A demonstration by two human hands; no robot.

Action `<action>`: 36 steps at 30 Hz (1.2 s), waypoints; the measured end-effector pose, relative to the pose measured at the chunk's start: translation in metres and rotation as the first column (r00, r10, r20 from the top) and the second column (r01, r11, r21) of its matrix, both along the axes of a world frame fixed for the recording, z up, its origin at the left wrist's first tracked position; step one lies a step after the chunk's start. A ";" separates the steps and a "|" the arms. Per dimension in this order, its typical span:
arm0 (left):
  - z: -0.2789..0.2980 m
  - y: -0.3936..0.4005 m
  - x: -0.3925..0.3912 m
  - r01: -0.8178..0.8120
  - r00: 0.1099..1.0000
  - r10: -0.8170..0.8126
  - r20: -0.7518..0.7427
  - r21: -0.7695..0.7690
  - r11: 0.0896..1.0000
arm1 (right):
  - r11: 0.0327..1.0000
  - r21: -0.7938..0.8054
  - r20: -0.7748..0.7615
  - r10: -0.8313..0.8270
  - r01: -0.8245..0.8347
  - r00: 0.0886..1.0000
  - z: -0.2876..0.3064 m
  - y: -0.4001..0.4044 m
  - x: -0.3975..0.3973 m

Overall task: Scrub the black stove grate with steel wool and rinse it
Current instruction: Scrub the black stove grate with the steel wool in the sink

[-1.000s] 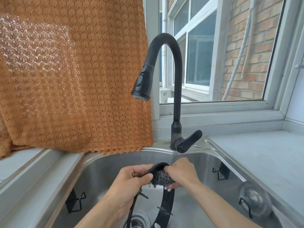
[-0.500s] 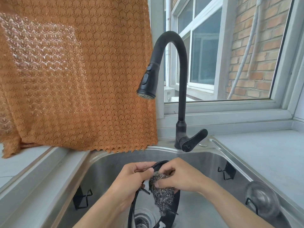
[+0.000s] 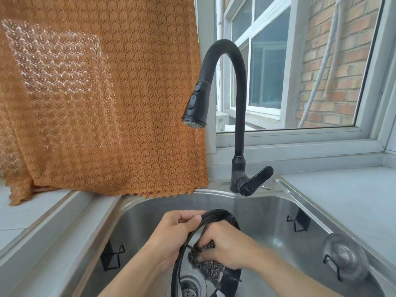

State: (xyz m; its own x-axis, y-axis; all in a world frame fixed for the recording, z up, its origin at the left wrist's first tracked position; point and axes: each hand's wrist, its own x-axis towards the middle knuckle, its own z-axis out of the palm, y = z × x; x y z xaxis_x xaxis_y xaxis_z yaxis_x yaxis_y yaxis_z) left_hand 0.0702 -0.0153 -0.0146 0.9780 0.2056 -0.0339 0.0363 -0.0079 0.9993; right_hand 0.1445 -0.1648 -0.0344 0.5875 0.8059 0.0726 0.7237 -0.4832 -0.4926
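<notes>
A black ring-shaped stove grate [image 3: 218,215] stands upright on edge inside the steel sink [image 3: 267,211], over the drain [image 3: 190,286]. My left hand [image 3: 173,236] grips the grate's upper left rim. My right hand [image 3: 225,245] presses a dark wad of steel wool [image 3: 205,266] against the inner side of the ring, on its right part. The lower part of the grate runs out of the frame.
A black gooseneck faucet [image 3: 237,108] rises behind the sink, its spray head above the grate with no water running, its lever [image 3: 255,181] turned right. An orange knitted cloth [image 3: 102,99] hangs at the left. Black clips and a clear suction holder [image 3: 342,256] sit on the sink walls.
My right hand has slid the steel wool down from the top of the ring to its lower right inner side. The left hand keeps its hold on the rim.
</notes>
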 end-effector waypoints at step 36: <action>-0.010 0.022 0.004 0.007 0.980 -0.009 -0.201 -0.010 1.000 | 0.829 0.196 -0.183 -0.494 0.524 0.850 0.013 -0.014 -0.002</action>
